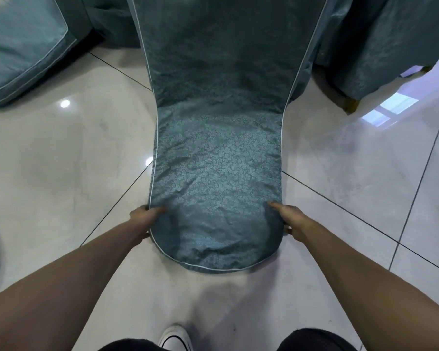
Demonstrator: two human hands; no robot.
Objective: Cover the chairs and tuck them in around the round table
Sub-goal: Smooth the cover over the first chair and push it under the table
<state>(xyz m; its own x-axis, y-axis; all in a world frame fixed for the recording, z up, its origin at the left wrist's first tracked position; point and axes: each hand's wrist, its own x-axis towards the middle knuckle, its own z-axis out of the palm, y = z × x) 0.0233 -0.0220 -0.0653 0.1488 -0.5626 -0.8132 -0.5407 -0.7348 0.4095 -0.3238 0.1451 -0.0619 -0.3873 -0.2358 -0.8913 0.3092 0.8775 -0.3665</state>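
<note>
A chair in a teal patterned cover [217, 158] with white piping stands right in front of me, its rounded back top nearest me. My left hand [146, 216] grips the left side of the chair back, thumb on the fabric and fingers curled behind the edge. On the right side my right hand [288, 219] holds it the same way, thumb on the front. The cover hangs down the whole back towards the seat, which is out of sight below.
A second covered chair [23, 51] stands at the upper left and a third [380, 41] at the upper right, a wooden leg [352, 103] showing under its cover. Glossy white floor tiles [69, 158] lie all round. My white shoe [174, 338] is at the bottom.
</note>
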